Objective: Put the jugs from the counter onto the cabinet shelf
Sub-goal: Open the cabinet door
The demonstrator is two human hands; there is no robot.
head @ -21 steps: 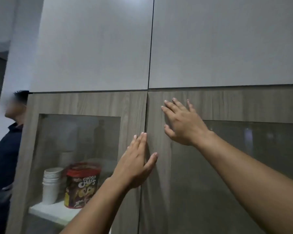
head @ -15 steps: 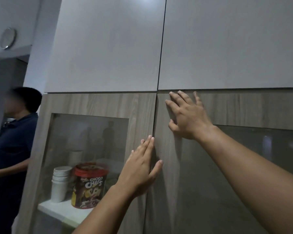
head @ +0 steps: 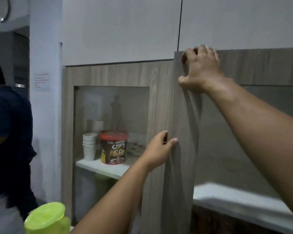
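Wood-grain cabinet door (head: 179,115): your left hand (head: 157,149) and right hand (head: 201,70) both grasp its free edge, fingers curled around it.

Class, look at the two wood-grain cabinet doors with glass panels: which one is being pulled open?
The right door: both the left hand and right hand grip its edge, swung forward. The left door sits flush.

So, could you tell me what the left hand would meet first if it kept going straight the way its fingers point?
The left hand already touches the right cabinet door edge; behind it, depth unclear.
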